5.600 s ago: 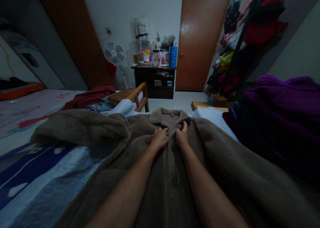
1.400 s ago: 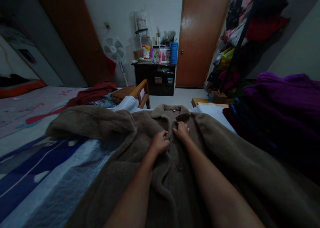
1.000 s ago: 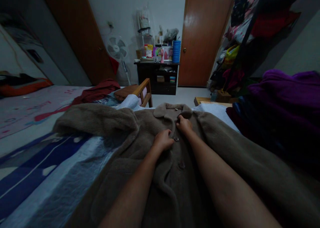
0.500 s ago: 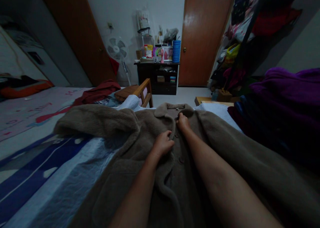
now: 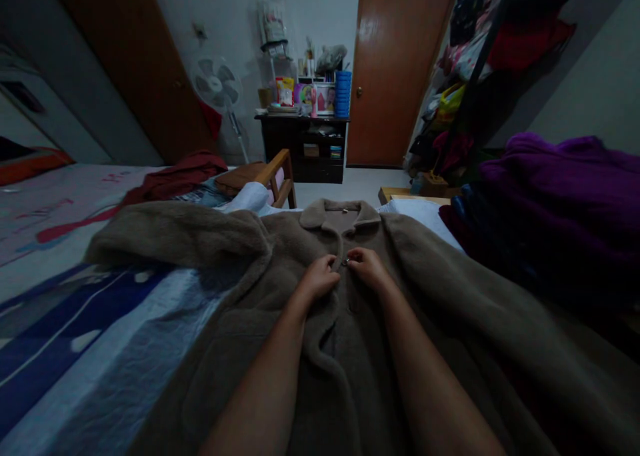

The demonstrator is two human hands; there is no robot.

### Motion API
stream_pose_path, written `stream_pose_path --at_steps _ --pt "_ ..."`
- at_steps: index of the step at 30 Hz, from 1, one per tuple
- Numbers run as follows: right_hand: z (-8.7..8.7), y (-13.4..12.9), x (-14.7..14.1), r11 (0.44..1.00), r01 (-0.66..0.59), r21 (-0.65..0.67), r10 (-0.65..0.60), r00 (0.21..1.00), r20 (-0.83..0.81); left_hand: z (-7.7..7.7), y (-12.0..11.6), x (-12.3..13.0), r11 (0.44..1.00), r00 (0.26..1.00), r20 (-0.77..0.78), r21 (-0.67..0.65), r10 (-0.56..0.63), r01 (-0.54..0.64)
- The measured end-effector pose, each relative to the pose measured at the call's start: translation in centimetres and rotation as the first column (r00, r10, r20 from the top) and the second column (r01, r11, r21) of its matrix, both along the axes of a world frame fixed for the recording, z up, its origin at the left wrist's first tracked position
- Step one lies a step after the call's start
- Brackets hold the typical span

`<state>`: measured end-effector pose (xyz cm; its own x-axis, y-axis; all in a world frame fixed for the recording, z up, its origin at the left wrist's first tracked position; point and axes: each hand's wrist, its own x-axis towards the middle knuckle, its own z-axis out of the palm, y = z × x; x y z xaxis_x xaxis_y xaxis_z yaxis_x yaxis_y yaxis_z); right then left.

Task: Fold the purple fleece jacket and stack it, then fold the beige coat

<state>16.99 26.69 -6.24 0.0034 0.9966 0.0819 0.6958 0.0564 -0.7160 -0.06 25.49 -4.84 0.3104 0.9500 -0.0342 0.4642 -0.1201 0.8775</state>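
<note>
A brown fleecy coat (image 5: 290, 256) lies spread face up on the bed, its collar (image 5: 314, 215) at the far end and its sleeves out to both sides. My left hand (image 5: 319, 277) is closed on the left front edge of the coat, below the collar. Just across the opening, my right hand (image 5: 367, 268) pinches a button (image 5: 346, 262) on the other front edge. Another button (image 5: 353, 307) shows lower down. The front hangs apart further down, where the left edge curls over.
A pile of folded clothes with a purple garment (image 5: 560, 176) on top stands at right. A wooden chair (image 5: 280, 176) is beyond the bed, with a fan (image 5: 217, 83) and a dark cabinet (image 5: 303, 149) behind. A patterned blanket (image 5: 95, 309) covers the left side.
My right hand has come down from the collar to the button beside my left hand. The collar's right flap now lies flat. The view has shifted slightly right.
</note>
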Motion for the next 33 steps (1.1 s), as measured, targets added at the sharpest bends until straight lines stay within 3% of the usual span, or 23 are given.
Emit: stream_pose_path --at_steps 4,10,19,28,33 --pt "-0.7 -0.8 -1.0 0.995 -0.041 0.089 0.037 0.998 0.044 0.2 0.0 0.0 1.000 0.998 0.061 0.002 0.005 -0.005" --pt "-1.3 -0.8 -1.0 0.992 0.001 0.129 -0.010 0.997 0.070 0.2 0.3 -0.4 0.992 0.981 0.191 -0.118 -0.014 0.038" --pt "-0.8 -0.1 -0.8 0.987 -0.091 0.134 0.100 0.993 -0.061 1.8 -0.1 -0.1 0.992 0.968 0.249 -0.111 -0.031 0.061" --pt "-1.1 0.4 -0.7 0.986 -0.110 0.128 0.125 0.986 -0.114 1.3 0.0 0.5 0.981 0.992 -0.096 0.163 -0.088 0.103" --pt "-1.1 0.4 -0.6 0.984 -0.111 0.136 0.133 0.977 -0.168 1.5 0.0 0.5 0.942 0.988 -0.139 0.317 -0.066 0.107"
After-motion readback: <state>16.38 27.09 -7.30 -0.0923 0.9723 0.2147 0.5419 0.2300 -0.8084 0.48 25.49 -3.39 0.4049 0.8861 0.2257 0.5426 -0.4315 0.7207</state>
